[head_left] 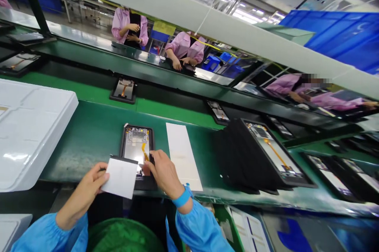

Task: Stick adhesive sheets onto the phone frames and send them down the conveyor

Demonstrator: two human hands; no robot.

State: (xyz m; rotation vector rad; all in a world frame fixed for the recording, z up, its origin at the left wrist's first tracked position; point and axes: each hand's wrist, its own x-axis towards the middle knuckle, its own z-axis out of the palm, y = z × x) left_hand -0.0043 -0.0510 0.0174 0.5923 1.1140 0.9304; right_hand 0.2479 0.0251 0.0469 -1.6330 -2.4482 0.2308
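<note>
The left hand (94,183) grips a white flat piece (121,177) at its left edge between thumb and fingers; the piece is nearly square, slightly tilted, its dark strip along the far edge. It hides the near left part of an open device (134,147), which lies in a black tray on the green table (97,137). The device's long axis runs away from the person, with its circuit board (137,135) at the far end. The right hand (167,173) reaches over its right edge, thumb and forefinger by the yellow-orange ribbon (144,150) (whether they pinch it, I cannot tell). Just right lies a long white sheet (183,157); beyond that, stacked black trays (237,157) crowd the table. A large white tray (35,133) stands left.
</note>
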